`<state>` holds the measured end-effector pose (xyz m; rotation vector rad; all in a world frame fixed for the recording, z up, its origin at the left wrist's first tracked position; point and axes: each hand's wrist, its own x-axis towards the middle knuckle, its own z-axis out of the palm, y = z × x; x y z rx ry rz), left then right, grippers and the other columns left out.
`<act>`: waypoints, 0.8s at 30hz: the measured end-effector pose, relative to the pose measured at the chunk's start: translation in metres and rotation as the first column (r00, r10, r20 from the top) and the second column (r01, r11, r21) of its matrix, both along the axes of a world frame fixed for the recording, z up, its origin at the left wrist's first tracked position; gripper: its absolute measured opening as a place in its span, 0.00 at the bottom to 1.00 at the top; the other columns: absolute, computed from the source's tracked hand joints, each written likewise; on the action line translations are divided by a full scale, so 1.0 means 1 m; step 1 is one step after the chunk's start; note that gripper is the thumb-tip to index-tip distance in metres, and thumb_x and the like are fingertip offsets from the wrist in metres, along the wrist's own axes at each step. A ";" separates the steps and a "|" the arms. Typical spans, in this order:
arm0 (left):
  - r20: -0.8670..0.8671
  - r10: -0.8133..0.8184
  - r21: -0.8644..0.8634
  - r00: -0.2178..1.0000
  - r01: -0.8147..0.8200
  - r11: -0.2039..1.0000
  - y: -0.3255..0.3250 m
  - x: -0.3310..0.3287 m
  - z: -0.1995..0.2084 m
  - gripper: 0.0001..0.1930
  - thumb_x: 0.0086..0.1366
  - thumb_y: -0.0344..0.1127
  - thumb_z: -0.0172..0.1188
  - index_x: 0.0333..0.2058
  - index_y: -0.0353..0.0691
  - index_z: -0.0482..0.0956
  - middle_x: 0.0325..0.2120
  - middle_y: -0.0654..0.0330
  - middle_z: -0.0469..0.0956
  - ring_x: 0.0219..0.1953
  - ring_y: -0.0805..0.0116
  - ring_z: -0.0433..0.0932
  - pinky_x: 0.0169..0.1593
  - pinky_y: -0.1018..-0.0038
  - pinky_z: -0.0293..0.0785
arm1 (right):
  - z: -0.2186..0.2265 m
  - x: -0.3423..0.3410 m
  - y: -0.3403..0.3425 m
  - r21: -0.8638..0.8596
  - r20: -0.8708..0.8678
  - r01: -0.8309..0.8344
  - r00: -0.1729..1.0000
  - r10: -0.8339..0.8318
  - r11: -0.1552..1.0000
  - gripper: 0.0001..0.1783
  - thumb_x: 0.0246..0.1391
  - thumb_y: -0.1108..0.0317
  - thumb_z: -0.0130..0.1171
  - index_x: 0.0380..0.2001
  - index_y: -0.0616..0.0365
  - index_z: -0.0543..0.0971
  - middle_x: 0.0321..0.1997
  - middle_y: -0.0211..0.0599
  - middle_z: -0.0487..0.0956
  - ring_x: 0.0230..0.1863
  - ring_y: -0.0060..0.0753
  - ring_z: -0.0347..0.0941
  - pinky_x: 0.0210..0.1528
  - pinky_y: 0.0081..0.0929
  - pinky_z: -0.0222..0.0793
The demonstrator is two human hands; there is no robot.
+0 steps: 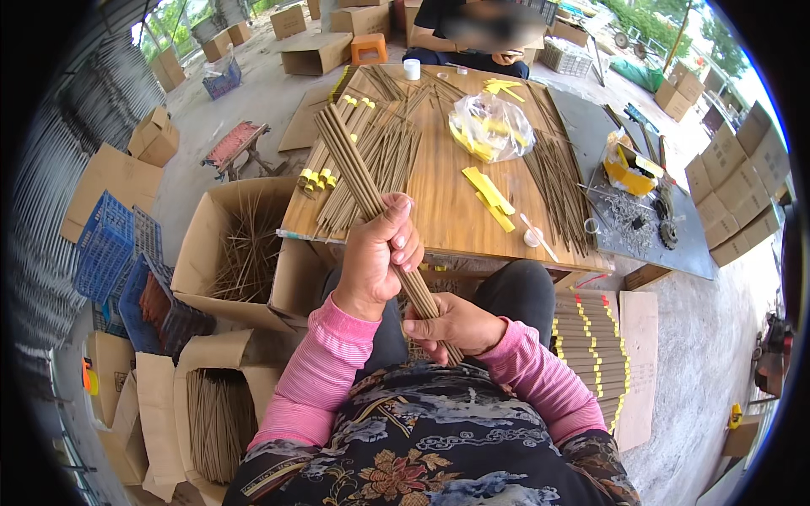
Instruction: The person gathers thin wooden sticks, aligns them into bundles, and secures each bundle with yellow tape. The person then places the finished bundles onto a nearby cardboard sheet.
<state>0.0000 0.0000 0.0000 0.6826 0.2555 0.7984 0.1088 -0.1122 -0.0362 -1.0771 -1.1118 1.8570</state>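
Evidently, the left grip (377,257) clasps a bundle of thin brown sticks (413,288) around mid-length, centre of the frame, while the right grip (461,326) wraps its lower end. The bundle looks light, stiff and probably brittle: best held round the middle, without bending.

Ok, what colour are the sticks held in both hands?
The held sticks are plain brown, best seen in the head view.
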 end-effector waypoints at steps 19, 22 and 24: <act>-0.114 0.167 -0.088 0.979 -0.178 0.980 -0.013 0.009 -0.016 0.07 0.58 0.36 0.57 0.25 0.44 0.68 0.12 0.70 0.62 0.11 0.80 0.59 0.16 0.82 0.58 | -0.029 -0.011 0.000 0.519 0.369 0.219 0.814 -0.449 0.826 0.13 0.53 0.63 0.53 0.26 0.58 0.63 0.12 0.25 0.65 0.09 0.16 0.59 0.11 0.16 0.56; -0.078 0.096 -0.120 0.992 -0.105 0.987 -0.012 0.007 -0.012 0.08 0.60 0.38 0.54 0.26 0.43 0.68 0.10 0.72 0.59 0.10 0.82 0.56 0.14 0.83 0.54 | 0.011 -0.008 -0.008 0.015 0.031 0.150 0.988 -0.150 0.989 0.11 0.53 0.64 0.55 0.26 0.57 0.65 0.11 0.25 0.65 0.09 0.16 0.59 0.12 0.15 0.56; -0.016 0.055 -0.093 0.998 -0.057 0.994 -0.009 0.004 -0.011 0.08 0.61 0.38 0.53 0.28 0.42 0.68 0.10 0.72 0.59 0.09 0.83 0.56 0.13 0.84 0.53 | 0.004 -0.007 -0.007 -0.020 -0.058 0.153 0.986 -0.154 0.988 0.11 0.52 0.65 0.56 0.26 0.57 0.65 0.11 0.25 0.65 0.08 0.16 0.59 0.11 0.15 0.56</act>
